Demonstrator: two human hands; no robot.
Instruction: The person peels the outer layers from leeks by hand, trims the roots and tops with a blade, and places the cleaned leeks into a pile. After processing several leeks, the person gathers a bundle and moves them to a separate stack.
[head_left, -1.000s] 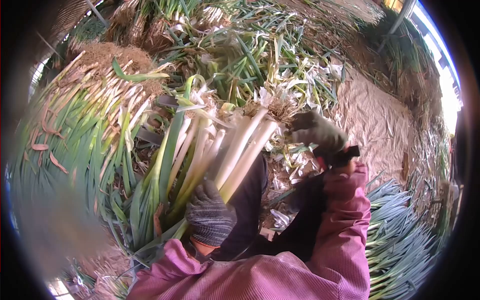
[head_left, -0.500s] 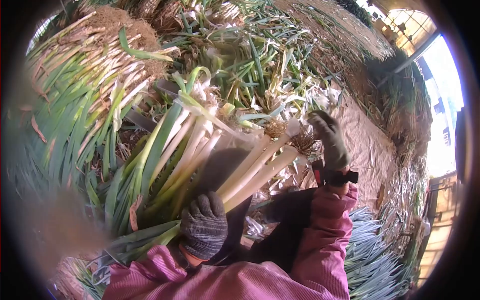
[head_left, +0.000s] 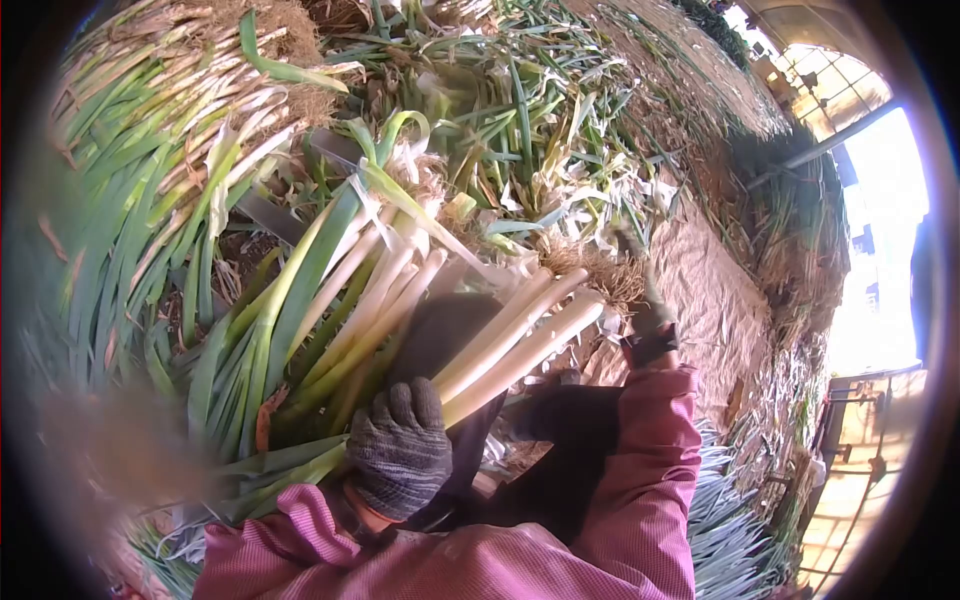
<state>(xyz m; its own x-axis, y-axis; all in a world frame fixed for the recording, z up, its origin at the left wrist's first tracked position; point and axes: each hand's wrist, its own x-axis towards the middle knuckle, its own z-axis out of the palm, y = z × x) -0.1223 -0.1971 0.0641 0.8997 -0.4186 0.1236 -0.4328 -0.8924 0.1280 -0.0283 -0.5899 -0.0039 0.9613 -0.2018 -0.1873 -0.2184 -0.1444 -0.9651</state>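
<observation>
At lower centre, the left hand point(head_left: 400, 450) is gripping leeks point(head_left: 540, 346) that are slanting right past frame centre. Right of centre, the right hand point(head_left: 652, 302) is hovering beside their roots point(head_left: 608, 276), finger state indeterminable. A leek pile point(head_left: 150, 180) is occupying upper left.

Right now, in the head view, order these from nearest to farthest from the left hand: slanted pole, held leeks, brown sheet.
1. Held leeks, gripped in the left hand.
2. Brown sheet, to the right.
3. Slanted pole, at upper right.
</observation>
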